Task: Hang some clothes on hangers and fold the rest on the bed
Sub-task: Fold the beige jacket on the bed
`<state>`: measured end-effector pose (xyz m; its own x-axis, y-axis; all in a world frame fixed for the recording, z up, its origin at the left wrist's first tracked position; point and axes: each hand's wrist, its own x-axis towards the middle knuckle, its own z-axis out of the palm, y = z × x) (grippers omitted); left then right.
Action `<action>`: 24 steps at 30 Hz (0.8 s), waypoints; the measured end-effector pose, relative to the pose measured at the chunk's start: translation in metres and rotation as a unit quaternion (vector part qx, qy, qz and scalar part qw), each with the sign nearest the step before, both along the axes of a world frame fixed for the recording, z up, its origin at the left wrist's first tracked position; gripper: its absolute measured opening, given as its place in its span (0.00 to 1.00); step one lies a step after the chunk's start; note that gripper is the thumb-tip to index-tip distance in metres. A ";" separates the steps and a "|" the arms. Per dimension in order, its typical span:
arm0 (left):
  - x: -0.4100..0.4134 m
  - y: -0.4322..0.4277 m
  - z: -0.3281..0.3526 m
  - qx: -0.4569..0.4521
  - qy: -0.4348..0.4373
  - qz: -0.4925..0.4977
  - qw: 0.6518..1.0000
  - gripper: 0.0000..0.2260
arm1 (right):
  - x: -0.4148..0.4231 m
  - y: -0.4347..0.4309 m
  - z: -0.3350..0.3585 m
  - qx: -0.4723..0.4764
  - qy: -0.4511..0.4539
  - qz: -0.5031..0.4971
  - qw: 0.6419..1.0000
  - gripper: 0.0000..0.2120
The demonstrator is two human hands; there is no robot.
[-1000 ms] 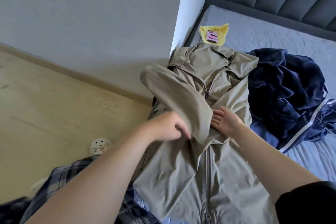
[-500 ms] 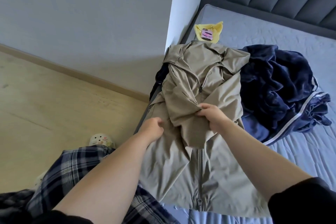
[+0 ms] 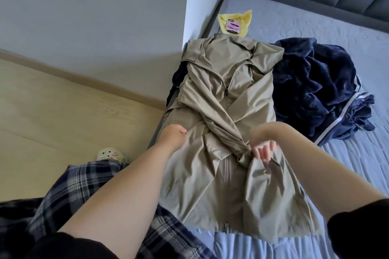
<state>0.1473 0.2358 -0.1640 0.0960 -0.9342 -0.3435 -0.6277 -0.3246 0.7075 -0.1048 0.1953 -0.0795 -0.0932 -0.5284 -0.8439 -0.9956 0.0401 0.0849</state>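
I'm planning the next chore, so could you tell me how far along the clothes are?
Done: both sleeves of the beige jacket lie folded across its front. In hand: left hand and right hand are at its lower half, grip unclear. Left: the final folds and the navy pile.
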 end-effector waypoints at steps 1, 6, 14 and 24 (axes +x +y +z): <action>-0.001 -0.002 0.000 0.005 0.028 0.020 0.999 0.11 | 0.010 -0.006 0.002 -0.072 -0.016 0.011 0.997 0.09; -0.009 -0.017 0.004 0.074 0.336 0.193 0.919 0.14 | 0.049 -0.035 -0.027 -0.381 -0.224 -0.145 0.885 0.10; -0.003 -0.058 -0.002 0.142 0.657 0.293 0.680 0.20 | 0.076 -0.052 -0.067 -0.237 -0.429 -0.407 0.771 0.09; 0.022 -0.111 -0.007 0.100 0.724 0.419 0.539 0.07 | 0.060 -0.068 -0.076 -0.164 -0.395 -0.318 0.846 0.05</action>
